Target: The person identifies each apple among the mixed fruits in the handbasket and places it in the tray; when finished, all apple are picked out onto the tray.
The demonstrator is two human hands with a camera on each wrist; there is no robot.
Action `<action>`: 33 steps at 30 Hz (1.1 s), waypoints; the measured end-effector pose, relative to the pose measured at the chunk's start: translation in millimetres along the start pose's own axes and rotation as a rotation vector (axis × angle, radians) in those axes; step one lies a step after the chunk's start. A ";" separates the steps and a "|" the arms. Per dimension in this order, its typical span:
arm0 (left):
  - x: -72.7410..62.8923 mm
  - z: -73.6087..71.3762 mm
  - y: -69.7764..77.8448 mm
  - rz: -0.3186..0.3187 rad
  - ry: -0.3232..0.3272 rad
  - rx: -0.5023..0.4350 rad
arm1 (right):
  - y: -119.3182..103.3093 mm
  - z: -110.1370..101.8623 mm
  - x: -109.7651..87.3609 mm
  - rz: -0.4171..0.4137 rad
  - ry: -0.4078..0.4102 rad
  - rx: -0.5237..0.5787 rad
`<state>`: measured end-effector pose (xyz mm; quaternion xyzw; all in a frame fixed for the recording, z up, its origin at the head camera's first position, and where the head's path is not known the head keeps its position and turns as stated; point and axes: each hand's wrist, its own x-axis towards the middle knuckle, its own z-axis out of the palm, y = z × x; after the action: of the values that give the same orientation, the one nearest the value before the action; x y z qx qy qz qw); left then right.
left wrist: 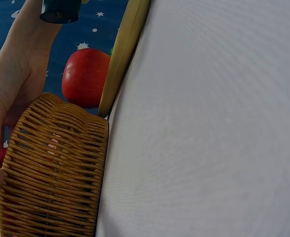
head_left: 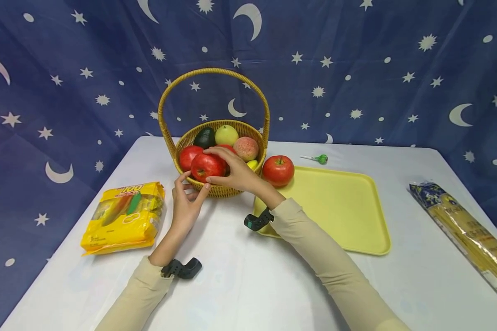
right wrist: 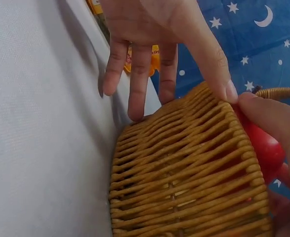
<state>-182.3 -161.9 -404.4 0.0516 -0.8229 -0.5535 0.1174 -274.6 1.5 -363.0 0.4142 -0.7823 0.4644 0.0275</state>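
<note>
A red apple lies at the front of the wicker basket, and my right hand grips it with thumb and fingers spread across it. My left hand is at the basket's front left, its thumb touching the rim beside the apple. In the right wrist view several fingers of the left hand extend down beside the woven wall. The basket also holds another red apple, an avocado, a green apple, a peach and a partly hidden yellow fruit.
Right of the basket, a red apple is at the corner of a yellow tray. Behind the tray lies a green lollipop. A yellow snack bag is at left, a pasta packet at right. The basket's tall handle arches overhead.
</note>
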 end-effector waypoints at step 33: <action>-2.2 -1.2 0.4 -0.020 -0.013 -0.007 | 10.6 -10.2 -6.1 -0.058 -0.030 0.168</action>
<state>-179.8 -162.4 -403.8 0.0561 -0.8211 -0.5579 0.1068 -281.2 15.4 -367.3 0.4442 -0.7286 0.5214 -0.0056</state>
